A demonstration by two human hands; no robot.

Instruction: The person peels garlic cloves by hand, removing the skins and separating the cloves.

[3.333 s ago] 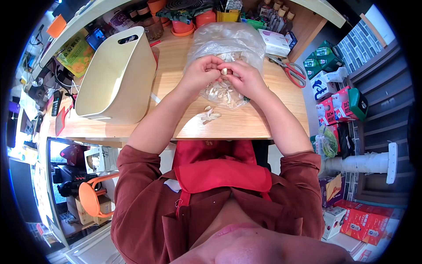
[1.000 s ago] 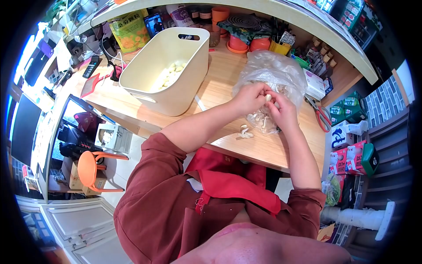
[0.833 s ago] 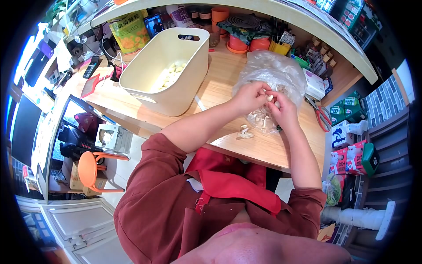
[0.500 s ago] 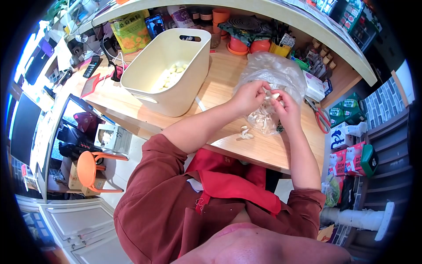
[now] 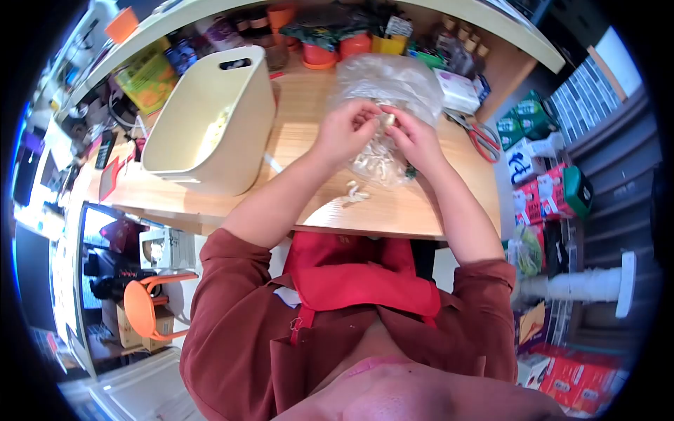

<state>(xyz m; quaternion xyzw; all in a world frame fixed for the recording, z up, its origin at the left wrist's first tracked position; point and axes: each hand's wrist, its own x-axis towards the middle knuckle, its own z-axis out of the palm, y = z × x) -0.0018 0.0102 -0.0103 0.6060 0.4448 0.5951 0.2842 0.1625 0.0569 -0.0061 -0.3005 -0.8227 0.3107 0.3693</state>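
A garlic clove (image 5: 388,121) is pinched between the thumb and fingers of my right hand (image 5: 419,144). Close against it, my left hand (image 5: 349,128) has its fingers curled together in a pinch; whatever lies between those fingertips is hidden. Both hands are over a clear plastic bag (image 5: 393,76) with pale garlic skins and cloves (image 5: 379,163) at its near end. A few white garlic pieces (image 5: 355,193) lie on the wooden table nearer to me. To the left stands a cream bin (image 5: 246,158) with peeled cloves inside.
Red-handled scissors (image 5: 484,142) lie at the table's right side. Orange pots (image 5: 319,56), a white box (image 5: 456,91) and a yellow-green packet (image 5: 145,76) line the back under a shelf. A red fly swatter (image 5: 111,177) is at the left. An orange stool (image 5: 140,309) stands on the floor.
The view has shifted, so the table's things appear further left. My right hand keeps hold of the clove, and my two hands stay together over the bag with fingers slightly repositioned.
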